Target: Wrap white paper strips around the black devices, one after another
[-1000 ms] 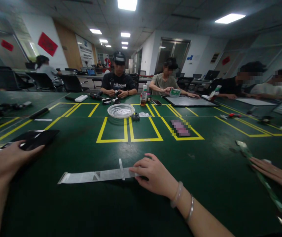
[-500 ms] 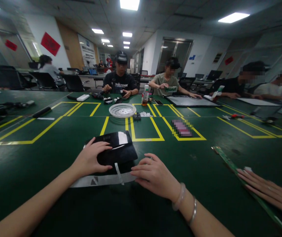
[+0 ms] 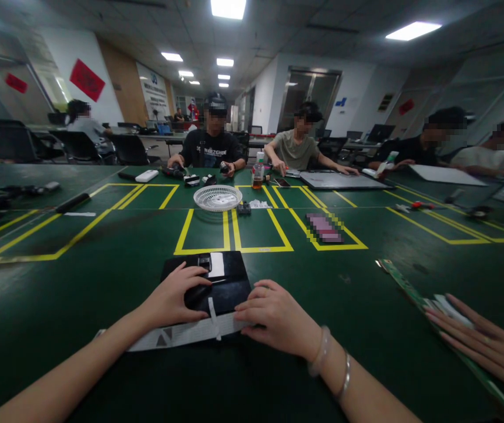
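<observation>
A flat black panel (image 3: pixel 229 276) with a white label lies on the green table in front of me. My left hand (image 3: pixel 175 299) rests on its near left part, fingers curled over the edge. A long white ribbon strip (image 3: pixel 181 333) runs along the panel's near side. My right hand (image 3: pixel 278 317) presses down on the strip's right end, fingers bent, touching the panel's near right corner. A short white tab sticks up from the strip between my hands.
A co-worker's hand (image 3: pixel 485 343) lies at the right on a long green strip (image 3: pixel 404 285). A white fan grille (image 3: pixel 217 197) sits beyond yellow taped boxes (image 3: pixel 234 232). Other people sit at the far edge with a bottle (image 3: pixel 257 175) and a large panel (image 3: pixel 340 181).
My left hand dragged the black panel from the far left to the middle, against the white strip. The strip shifted slightly nearer to me. My right hand stayed on its right end.
</observation>
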### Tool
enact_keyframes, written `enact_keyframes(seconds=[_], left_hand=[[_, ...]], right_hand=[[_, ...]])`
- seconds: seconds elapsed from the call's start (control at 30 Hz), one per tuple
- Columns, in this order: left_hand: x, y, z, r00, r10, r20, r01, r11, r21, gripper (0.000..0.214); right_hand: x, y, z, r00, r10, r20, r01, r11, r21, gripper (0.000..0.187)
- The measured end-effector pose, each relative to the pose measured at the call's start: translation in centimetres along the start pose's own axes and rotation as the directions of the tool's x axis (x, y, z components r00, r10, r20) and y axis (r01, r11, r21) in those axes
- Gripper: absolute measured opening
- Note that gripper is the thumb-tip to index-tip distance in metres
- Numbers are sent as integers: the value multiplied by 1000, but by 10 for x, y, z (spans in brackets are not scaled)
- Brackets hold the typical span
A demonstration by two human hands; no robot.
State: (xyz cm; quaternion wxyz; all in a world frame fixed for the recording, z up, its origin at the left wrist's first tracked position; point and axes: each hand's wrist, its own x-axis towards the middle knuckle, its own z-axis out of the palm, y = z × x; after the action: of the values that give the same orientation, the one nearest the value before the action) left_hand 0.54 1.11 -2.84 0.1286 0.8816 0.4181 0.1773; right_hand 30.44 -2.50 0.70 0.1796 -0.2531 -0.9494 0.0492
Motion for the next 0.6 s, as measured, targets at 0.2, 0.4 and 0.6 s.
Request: enact_keyframes(seconds=[0.2, 0.4, 0.6], left_hand=[[-5, 4, -13, 999, 21, 50, -18, 999, -47, 35], [-5, 11, -26, 993, 24, 115, -22, 1000, -17, 42], [-4, 13, -18, 984, 122, 127, -136, 985, 106, 35]], right_hand=[[1, -2, -3, 998, 52, -36, -53, 998, -36, 19], [3, 1, 0, 972, 217, -84, -227, 966, -126, 23], [3, 7, 9, 968, 248, -39, -251, 950, -186, 24]])
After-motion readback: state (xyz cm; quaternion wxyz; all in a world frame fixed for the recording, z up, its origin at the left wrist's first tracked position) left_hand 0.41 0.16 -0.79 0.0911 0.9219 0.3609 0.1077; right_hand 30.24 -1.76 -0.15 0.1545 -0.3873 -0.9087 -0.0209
